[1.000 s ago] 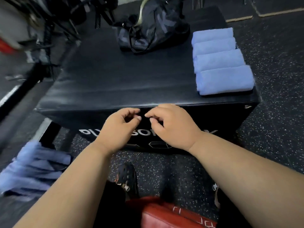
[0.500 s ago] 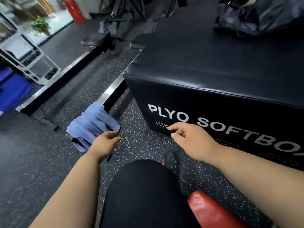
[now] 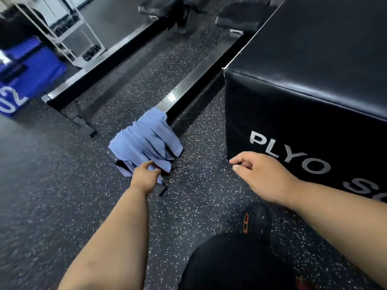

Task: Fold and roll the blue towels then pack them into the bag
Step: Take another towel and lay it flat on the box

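A bunch of loose blue towels (image 3: 146, 141) hangs draped over the end of a low metal bar on the floor, left of the black plyo box (image 3: 314, 84). My left hand (image 3: 145, 178) reaches down to the near edge of the towels and pinches the cloth. Off to the right, my right hand (image 3: 261, 174) hovers in front of the box's lettered side, fingers loosely curled and holding nothing. The bag and the rolled towels are out of view.
The metal bar (image 3: 188, 88) runs back along the speckled rubber floor. A second rail (image 3: 109, 65) lies parallel further left. A blue mat (image 3: 27, 74) and a white rack (image 3: 69, 34) stand at the far left. My knee and shoe (image 3: 255, 218) are below.
My view has swung left and down from the box top to the floor. My left hand moved from the box's front edge down to the draped towels and took hold of them.
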The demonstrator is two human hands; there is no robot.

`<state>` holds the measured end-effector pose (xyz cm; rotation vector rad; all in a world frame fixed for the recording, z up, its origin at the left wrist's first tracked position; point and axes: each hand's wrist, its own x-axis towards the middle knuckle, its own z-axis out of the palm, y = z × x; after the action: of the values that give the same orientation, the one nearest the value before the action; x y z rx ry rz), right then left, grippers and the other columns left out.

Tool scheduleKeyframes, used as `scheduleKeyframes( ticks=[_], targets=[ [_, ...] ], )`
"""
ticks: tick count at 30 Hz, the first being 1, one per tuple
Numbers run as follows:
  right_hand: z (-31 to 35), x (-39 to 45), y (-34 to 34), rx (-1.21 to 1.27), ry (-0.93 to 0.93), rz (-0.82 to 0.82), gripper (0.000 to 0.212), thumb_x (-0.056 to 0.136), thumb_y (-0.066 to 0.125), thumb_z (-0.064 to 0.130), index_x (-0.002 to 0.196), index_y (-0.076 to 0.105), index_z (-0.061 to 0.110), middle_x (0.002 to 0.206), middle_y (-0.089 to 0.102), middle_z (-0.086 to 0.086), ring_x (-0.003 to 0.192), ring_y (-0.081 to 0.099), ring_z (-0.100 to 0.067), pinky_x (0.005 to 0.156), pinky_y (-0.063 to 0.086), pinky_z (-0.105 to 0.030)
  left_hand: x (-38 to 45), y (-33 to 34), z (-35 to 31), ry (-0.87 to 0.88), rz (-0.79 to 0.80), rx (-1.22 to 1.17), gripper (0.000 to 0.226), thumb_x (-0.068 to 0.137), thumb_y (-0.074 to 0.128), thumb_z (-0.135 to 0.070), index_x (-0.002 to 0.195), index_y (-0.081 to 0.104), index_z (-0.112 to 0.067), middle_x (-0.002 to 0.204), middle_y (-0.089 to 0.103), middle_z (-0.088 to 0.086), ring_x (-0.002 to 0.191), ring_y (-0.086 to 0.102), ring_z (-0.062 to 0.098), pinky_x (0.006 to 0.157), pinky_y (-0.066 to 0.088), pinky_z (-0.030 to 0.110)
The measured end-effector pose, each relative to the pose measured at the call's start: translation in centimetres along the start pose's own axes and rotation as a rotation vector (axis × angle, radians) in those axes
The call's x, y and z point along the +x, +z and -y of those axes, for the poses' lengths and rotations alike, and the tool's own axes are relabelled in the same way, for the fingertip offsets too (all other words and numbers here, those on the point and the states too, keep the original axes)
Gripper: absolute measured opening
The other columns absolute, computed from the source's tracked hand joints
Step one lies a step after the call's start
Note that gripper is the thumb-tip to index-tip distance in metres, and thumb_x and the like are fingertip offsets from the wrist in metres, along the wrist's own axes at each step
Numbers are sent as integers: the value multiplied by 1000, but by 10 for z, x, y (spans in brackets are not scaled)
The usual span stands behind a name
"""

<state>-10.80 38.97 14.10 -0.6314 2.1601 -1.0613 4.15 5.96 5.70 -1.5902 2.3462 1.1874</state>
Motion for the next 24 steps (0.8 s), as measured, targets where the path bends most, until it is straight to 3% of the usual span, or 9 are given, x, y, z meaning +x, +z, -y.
scheduleKeyframes(
  ticks=[3,6,9,12,14,18,21,23,24],
  targets=[
    [1,28,6,-5,7,17,14,105,57,33,112,67,41,69,66,9,51,52,-4,47,42,-20,42,3,5,-6,-26,-27,61,89,70,-30,148,57,-21,145,58,14,90,68,30,81,59,41],
    [3,49,10,-5,4,23,13,105,57,34,110,67,42,75,70,7,55,56,-7,51,47,-26,63,8,-4,19,-42,-20,56,93,68,-23,148,58,-19,148,56,9,105,65,27,90,52,35],
    [3,65,15,23,11,19,13,105,57,33,110,66,42,69,65,14,53,55,-6,50,47,-27,86,15,-17,77,-9,-38,55,91,68,-24,146,59,-21,120,69,8,98,68,28,84,50,31],
    [2,76,18,-9,5,-3,13,105,58,34,111,68,40,74,66,21,55,58,-4,53,49,-26,107,18,-35,102,-15,-83,49,94,65,-17,142,59,-21,101,70,4,72,64,8,68,47,22],
    [2,80,19,-5,12,-10,13,105,59,33,110,68,41,77,67,21,54,59,-4,52,49,-26,126,19,-46,98,-46,-141,42,97,61,-13,139,60,-22,96,68,-2,69,63,0,61,45,11],
    [1,81,19,23,22,-29,14,104,60,31,109,68,42,84,69,16,51,59,-6,48,47,-23,155,18,-70,82,-34,-247,53,99,60,-18,151,52,-24,134,63,1,105,60,14,84,42,20],
    [-1,82,19,21,33,-30,14,105,60,31,109,68,42,85,70,16,52,58,-6,48,47,-23,168,20,-78,36,29,-309,53,100,59,-18,152,51,-25,132,56,-6,117,55,14,99,40,22],
    [-1,82,19,31,43,-31,14,105,60,31,110,68,42,84,69,18,52,58,-7,49,48,-24,177,21,-79,9,57,-321,38,95,59,-20,131,66,-26,125,66,-3,116,60,19,104,48,31],
    [-1,82,19,30,47,-29,15,105,60,31,111,68,42,84,69,19,52,58,-7,49,48,-24,179,23,-80,10,59,-314,24,93,57,-19,113,70,-23,112,71,2,107,62,21,96,52,34]
  ],
)
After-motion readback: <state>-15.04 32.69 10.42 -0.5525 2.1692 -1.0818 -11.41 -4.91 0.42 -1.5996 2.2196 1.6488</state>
